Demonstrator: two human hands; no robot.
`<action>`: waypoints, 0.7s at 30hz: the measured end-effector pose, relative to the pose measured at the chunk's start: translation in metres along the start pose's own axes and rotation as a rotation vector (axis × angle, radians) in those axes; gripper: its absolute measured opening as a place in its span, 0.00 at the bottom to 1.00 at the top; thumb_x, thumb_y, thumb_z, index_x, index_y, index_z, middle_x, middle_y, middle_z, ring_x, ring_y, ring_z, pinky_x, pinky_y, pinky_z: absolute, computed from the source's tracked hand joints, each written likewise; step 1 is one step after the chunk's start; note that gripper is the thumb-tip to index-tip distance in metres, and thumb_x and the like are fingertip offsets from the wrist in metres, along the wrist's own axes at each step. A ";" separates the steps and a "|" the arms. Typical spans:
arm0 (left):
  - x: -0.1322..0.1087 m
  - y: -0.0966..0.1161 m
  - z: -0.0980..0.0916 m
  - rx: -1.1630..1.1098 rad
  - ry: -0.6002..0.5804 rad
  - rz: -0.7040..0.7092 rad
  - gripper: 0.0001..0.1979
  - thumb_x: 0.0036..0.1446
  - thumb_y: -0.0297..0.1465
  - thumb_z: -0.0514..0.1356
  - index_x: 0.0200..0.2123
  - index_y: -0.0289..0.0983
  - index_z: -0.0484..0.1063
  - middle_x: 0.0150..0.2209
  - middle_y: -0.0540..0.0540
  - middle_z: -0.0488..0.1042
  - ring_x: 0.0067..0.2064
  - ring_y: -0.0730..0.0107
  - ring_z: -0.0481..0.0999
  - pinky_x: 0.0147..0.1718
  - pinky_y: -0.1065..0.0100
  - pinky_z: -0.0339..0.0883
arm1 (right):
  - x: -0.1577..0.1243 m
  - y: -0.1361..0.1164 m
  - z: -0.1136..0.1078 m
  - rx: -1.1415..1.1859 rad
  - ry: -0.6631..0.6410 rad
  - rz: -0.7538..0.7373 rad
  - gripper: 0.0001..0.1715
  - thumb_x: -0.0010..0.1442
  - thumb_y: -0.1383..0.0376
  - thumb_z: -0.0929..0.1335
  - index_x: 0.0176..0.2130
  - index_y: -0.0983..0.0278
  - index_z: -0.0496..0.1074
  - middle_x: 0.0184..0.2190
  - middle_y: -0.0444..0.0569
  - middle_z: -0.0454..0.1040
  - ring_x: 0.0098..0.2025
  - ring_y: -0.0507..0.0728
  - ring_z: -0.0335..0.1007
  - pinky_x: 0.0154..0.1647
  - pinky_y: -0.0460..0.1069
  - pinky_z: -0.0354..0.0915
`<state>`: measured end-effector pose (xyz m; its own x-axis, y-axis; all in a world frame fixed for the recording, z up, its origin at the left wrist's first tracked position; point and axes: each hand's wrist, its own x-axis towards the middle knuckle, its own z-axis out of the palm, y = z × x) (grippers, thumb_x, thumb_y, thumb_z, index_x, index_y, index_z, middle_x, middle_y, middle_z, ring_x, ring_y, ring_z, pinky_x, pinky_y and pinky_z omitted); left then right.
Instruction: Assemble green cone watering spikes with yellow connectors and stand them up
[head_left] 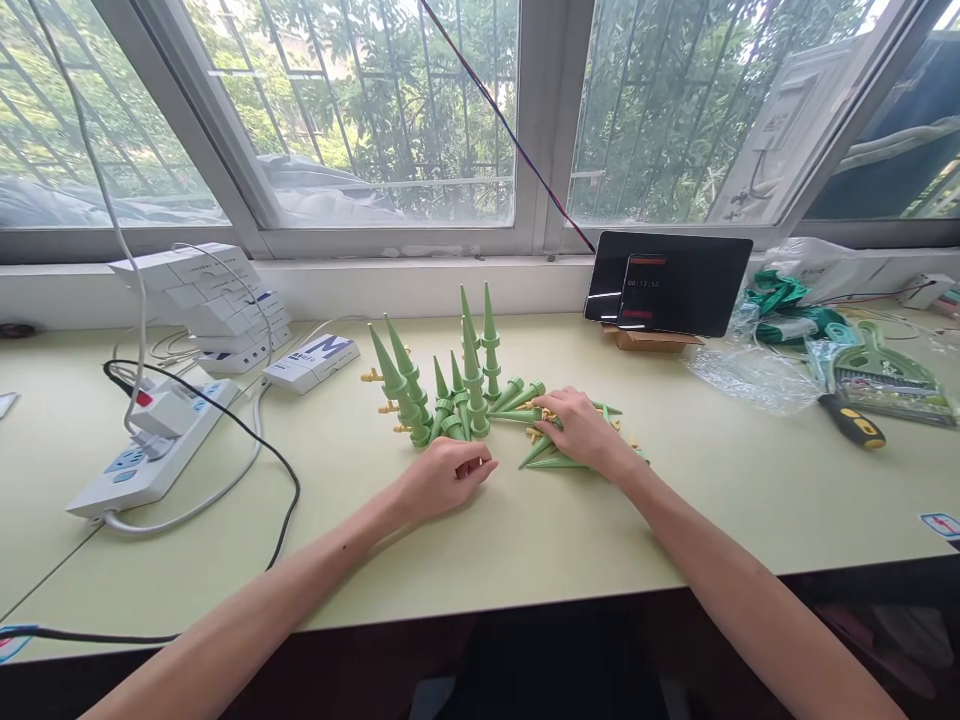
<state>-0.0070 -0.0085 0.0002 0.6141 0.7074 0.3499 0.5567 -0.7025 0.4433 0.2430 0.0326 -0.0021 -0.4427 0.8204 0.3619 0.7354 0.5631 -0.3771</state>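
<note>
Several green cone-shaped plastic spikes (pixel 442 385) stand upright in a cluster at the middle of the pale table (pixel 675 500). More green spikes (pixel 551 460) lie flat in a pile just to their right, with small yellow parts among them. My right hand (pixel 581 428) rests on that pile, fingers curled over the lying spikes. My left hand (pixel 446 475) sits on the table just in front of the standing cluster, fingers curled in; what it holds, if anything, is hidden.
A white power strip (pixel 146 450) with a plug and cables lies at left, white boxes (pixel 217 305) behind it. Two dark tablets (pixel 667 285) lean at the window. Plastic bags, green tools (pixel 889 375) and a yellow-handled tool (pixel 851 420) lie at right.
</note>
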 end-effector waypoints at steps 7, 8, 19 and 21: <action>-0.001 -0.001 0.001 -0.007 -0.002 -0.003 0.12 0.64 0.31 0.55 0.27 0.36 0.69 0.19 0.55 0.61 0.21 0.78 0.57 0.24 0.73 0.55 | 0.002 -0.004 0.000 -0.024 -0.006 0.037 0.09 0.62 0.67 0.69 0.45 0.64 0.74 0.38 0.53 0.77 0.46 0.62 0.67 0.49 0.57 0.62; -0.001 -0.001 0.001 -0.007 -0.003 -0.004 0.12 0.64 0.31 0.55 0.27 0.36 0.69 0.19 0.55 0.61 0.21 0.78 0.57 0.24 0.73 0.55 | 0.002 -0.005 0.001 -0.026 -0.009 0.042 0.09 0.62 0.66 0.69 0.44 0.64 0.75 0.37 0.52 0.76 0.46 0.62 0.67 0.49 0.57 0.62; 0.001 -0.002 0.001 -0.003 0.007 -0.027 0.13 0.64 0.32 0.55 0.27 0.35 0.70 0.18 0.54 0.63 0.21 0.78 0.59 0.23 0.73 0.56 | 0.002 -0.007 -0.005 -0.008 0.050 0.026 0.09 0.65 0.66 0.66 0.44 0.65 0.73 0.38 0.54 0.75 0.46 0.62 0.66 0.47 0.55 0.64; 0.001 -0.002 0.001 -0.008 0.006 -0.031 0.13 0.64 0.32 0.55 0.27 0.35 0.71 0.18 0.54 0.64 0.21 0.78 0.60 0.23 0.73 0.56 | 0.000 -0.007 -0.008 0.022 0.115 0.012 0.11 0.66 0.65 0.65 0.46 0.65 0.72 0.40 0.55 0.74 0.47 0.62 0.66 0.47 0.54 0.65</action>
<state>-0.0073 -0.0064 -0.0013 0.5933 0.7295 0.3404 0.5713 -0.6794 0.4604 0.2420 0.0282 0.0069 -0.3711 0.8109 0.4525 0.7282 0.5565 -0.4000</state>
